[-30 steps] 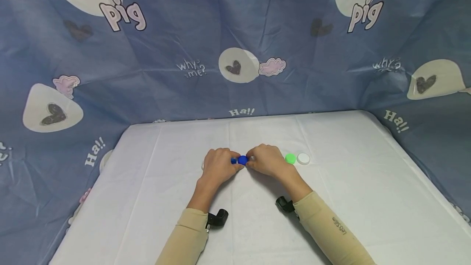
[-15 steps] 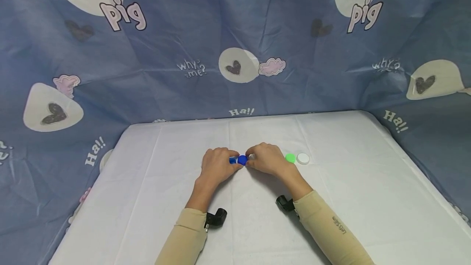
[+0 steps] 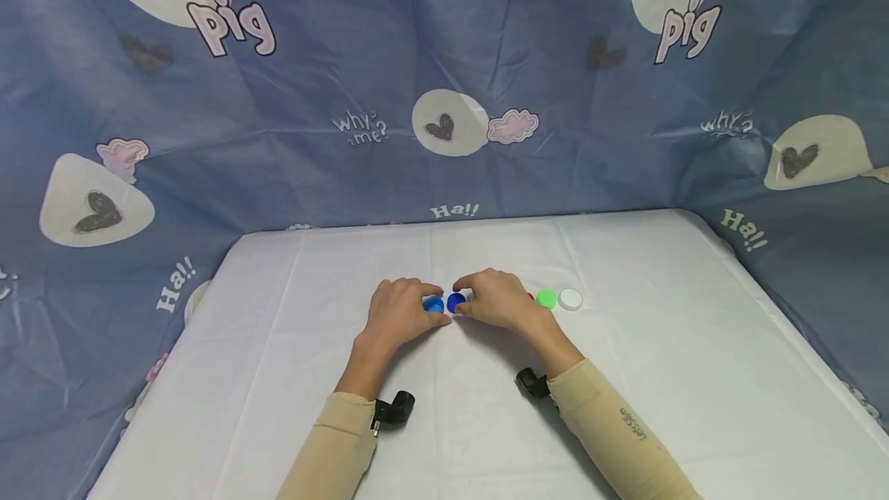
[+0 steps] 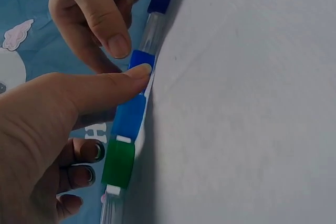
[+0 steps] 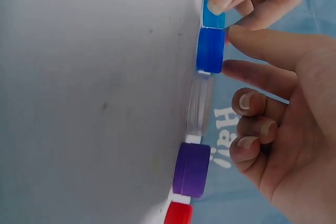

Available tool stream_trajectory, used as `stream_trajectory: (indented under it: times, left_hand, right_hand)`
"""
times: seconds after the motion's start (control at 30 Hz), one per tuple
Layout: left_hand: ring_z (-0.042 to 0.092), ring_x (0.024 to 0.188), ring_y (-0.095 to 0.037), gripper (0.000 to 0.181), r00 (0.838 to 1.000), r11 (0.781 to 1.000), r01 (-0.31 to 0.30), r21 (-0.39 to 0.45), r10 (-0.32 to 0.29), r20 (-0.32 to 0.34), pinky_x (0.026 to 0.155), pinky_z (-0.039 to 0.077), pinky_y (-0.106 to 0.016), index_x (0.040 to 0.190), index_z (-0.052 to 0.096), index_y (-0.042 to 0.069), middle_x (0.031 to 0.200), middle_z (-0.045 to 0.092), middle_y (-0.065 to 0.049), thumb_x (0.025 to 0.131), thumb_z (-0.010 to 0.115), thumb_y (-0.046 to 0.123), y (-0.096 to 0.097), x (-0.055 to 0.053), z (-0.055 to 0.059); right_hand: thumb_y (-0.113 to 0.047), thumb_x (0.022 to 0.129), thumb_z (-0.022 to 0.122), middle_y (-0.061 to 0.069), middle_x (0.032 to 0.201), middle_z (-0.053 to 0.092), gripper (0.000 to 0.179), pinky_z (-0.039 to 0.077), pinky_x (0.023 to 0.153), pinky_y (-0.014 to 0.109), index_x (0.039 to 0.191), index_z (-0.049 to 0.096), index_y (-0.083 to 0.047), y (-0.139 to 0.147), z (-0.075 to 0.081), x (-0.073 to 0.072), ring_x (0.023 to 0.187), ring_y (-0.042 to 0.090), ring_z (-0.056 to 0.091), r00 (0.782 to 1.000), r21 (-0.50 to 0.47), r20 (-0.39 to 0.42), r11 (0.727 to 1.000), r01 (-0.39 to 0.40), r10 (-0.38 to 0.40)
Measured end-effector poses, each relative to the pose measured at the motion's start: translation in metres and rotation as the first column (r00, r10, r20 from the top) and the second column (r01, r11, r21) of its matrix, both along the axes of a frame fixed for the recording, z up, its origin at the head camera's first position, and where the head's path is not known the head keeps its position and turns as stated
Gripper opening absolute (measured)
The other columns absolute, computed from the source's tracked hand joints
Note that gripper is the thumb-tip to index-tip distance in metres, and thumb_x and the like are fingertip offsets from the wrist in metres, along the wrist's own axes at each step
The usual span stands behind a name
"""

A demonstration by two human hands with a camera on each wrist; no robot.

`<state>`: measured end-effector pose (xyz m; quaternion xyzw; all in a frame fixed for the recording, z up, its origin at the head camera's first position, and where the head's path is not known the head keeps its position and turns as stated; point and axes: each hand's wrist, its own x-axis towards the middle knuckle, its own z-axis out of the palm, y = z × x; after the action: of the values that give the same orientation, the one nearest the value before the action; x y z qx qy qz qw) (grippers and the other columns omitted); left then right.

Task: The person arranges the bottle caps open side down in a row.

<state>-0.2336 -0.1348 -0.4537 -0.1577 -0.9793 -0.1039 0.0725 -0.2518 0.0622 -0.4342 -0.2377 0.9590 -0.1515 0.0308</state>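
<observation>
Both hands hover low over a row of small round coloured bottle caps. My left hand [image 3: 399, 313] has thumb and index finger spread around a light blue cap [image 3: 434, 305]; in the left wrist view its thumb crosses in front of the dark blue cap [image 4: 139, 59]. Beside that dark blue cap [image 5: 210, 51] is my right hand [image 3: 496, 299], its thumb and index finger parted and the other fingers bent, gripping nothing that shows. A green cap [image 4: 118, 163] stands next to the light blue one [image 4: 128, 119]. Contact between fingertips and caps is hard to tell.
To the right run a clear cap [image 5: 199, 106], a purple cap [image 5: 191, 170], a red cap [image 5: 178, 213], a bright green cap [image 3: 546, 298] and a white cap [image 3: 570, 299]. The white-covered table [image 3: 444, 423] meets a blue printed cloth [image 3: 444, 176] behind.
My left hand has shifted left, exposing the light blue cap. The right fingers have opened wider around the dark blue cap. The red cap now peeks out beside the right hand.
</observation>
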Motion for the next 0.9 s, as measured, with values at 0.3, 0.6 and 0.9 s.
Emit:
stream_trajectory:
  times: [0.3,0.6,0.9]
  left_hand:
    - [0.066,0.085,-0.014,0.05,1.0,1.0,0.008,-0.016,-0.008,0.027,0.069,0.04,-0.033,0.117,0.074,0.033,0.105,0.076,0.005,0.074,0.081,0.056,-0.009,0.001,0.002]
    - [0.065,0.087,-0.015,0.037,0.999,1.0,-0.002,0.006,0.002,0.036,0.072,0.04,-0.033,0.108,0.078,0.03,0.102,0.076,0.006,0.077,0.081,0.05,-0.011,0.003,0.005]
    - [0.064,0.083,-0.015,0.036,1.0,1.0,-0.002,0.018,0.002,0.018,0.069,0.038,-0.031,0.109,0.078,0.029,0.097,0.076,0.004,0.078,0.081,0.047,-0.017,0.005,0.002]
  right_hand:
    - [-0.037,0.086,0.075,-0.004,0.109,0.075,0.035,0.053,0.074,0.04,0.12,0.072,-0.026,-0.012,0.002,0.0,0.099,0.019,0.068,1.0,-0.022,-0.002,0.999,-0.025,0.025]
    - [-0.033,0.086,0.076,-0.003,0.113,0.075,0.032,0.054,0.076,0.039,0.118,0.074,-0.024,-0.02,0.001,0.0,0.105,0.021,0.068,0.998,-0.013,0.024,0.999,-0.05,0.05]
    - [-0.029,0.088,0.075,-0.001,0.111,0.075,0.028,0.055,0.077,0.04,0.115,0.075,-0.021,-0.025,0.001,0.003,0.101,0.019,0.069,0.997,-0.029,0.025,0.997,-0.075,0.076]
